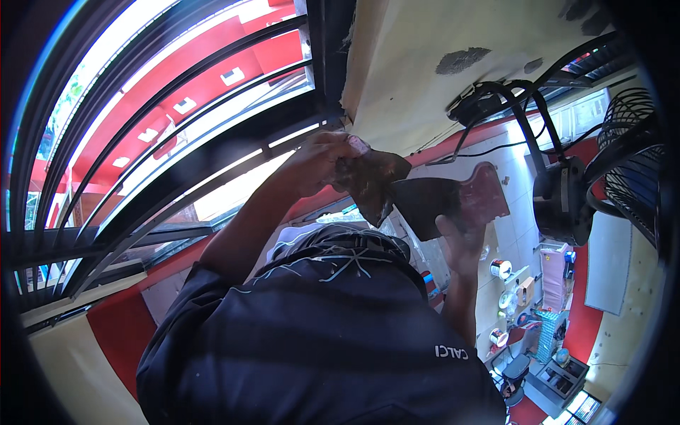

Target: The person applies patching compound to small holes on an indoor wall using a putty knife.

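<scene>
My left hand (320,164) is raised near the window corner, its fingers closed around a smeared putty knife (380,178) with a dark, flared blade. To its right, my right hand (462,244) grips a wide flat spreader (427,202), thumb across its face. That spreader is dark at one end and reddish-brown toward its curved outer edge. The putty knife's tip side meets or overlaps the spreader's dark end; I cannot tell if they touch. Both tools are in front of my chest, above my dark shirt (319,340). The handle inside my left hand is hidden.
Dark window bars (205,64) curve along the left. Ahead rises a cream wall (411,71) with grey patches (462,61). A black wall fan (563,202) with cables hangs close on the right. Far below are paint cans (500,268), a monitor (556,382) and a tiled floor (513,212).
</scene>
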`<move>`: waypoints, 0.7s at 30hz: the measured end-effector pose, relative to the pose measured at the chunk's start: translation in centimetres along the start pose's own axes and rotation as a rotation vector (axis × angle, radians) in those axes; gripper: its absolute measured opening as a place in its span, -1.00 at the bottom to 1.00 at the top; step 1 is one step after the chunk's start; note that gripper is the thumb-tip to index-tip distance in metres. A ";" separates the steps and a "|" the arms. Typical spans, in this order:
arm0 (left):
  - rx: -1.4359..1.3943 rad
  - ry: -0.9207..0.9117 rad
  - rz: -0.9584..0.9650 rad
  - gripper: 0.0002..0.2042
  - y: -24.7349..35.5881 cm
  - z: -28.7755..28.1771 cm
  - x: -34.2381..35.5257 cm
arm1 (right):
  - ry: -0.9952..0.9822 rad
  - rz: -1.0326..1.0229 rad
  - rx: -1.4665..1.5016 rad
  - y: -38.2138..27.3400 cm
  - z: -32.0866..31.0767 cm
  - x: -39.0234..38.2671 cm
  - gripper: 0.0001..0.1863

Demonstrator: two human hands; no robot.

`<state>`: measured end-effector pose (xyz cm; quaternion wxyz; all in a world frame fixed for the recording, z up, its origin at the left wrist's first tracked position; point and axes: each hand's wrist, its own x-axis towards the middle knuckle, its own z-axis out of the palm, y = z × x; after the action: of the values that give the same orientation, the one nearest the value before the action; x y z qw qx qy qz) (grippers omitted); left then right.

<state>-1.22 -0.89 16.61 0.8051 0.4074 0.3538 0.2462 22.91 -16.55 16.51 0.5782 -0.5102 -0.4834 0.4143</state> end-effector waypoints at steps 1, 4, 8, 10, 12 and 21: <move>-0.018 0.027 0.032 -0.84 -0.5 -0.4 0.2 | -0.011 0.058 0.099 0.0 0.5 0.2 -0.39; 0.004 -0.028 0.008 -0.85 -0.7 -0.9 0.2 | -0.002 0.162 0.271 1.2 0.8 0.0 -0.42; 0.106 0.119 -0.033 -0.87 -0.2 1.0 -0.4 | 0.060 0.240 0.385 2.5 1.1 -0.6 -0.45; 0.101 0.214 -0.012 -0.85 -0.3 1.3 -0.5 | 0.088 0.249 0.392 2.6 1.6 -0.9 -0.45; 0.028 0.248 -0.004 -0.83 -1.0 1.2 -0.2 | 0.118 0.254 0.399 2.7 2.3 -1.1 -0.45; 0.431 0.477 0.255 -0.81 -3.6 1.6 1.0 | 0.243 0.224 0.465 3.7 4.3 -2.3 -0.43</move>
<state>1.08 -2.96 13.94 0.5580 0.5400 0.5223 0.3526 18.36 -17.44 12.61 0.6840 -0.4603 -0.2431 0.5110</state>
